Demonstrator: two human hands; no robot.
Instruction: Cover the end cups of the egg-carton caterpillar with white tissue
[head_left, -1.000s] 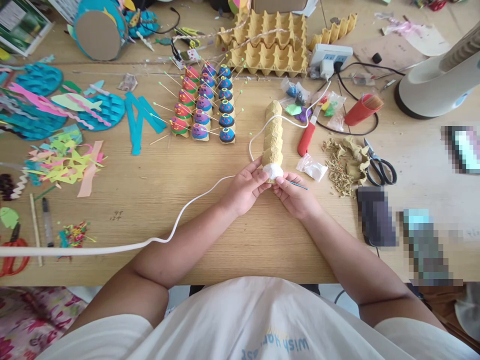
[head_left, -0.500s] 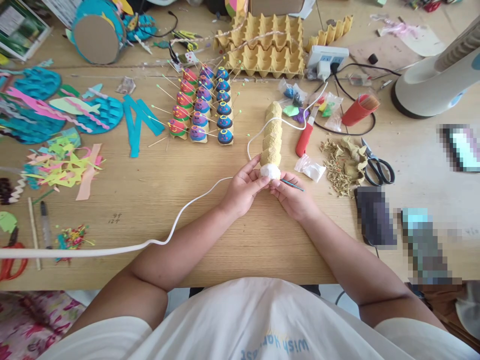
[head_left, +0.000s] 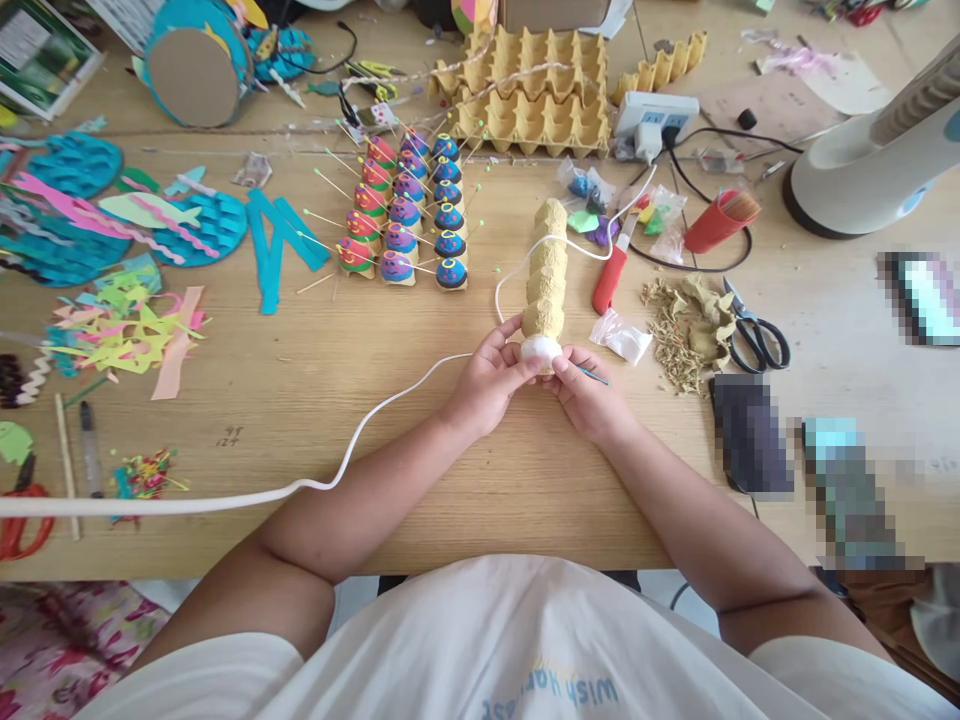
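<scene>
A yellow egg-carton strip (head_left: pixel 547 270) points away from me, its near bump covered by white clay (head_left: pixel 541 349). My left hand (head_left: pixel 487 383) grips the strip's near end from the left, thumb on the clay. From the right, my right hand (head_left: pixel 589 397) presses its thumb and fingers at the clay's edge. A thin blue tool (head_left: pixel 595 376) sticks out from between the right fingers. Farther left stand painted carton strips in red and green (head_left: pixel 367 200), purple (head_left: pixel 403 212) and blue (head_left: pixel 448 217), with thin sticks poking out.
Right of the strip lie a red cutter (head_left: pixel 610 280), a plastic bag (head_left: pixel 621 336), carton scraps (head_left: pixel 686 330) and black scissors (head_left: pixel 757 335). A white cable (head_left: pixel 390 398) crosses the left side. Egg trays (head_left: pixel 532 90) and a power strip (head_left: pixel 655 115) sit behind; paper scraps (head_left: pixel 135 325) lie left.
The yellow strip has shifted very slightly to the right. My right thumb has moved a little up and right along the white clay; both hands keep their hold.
</scene>
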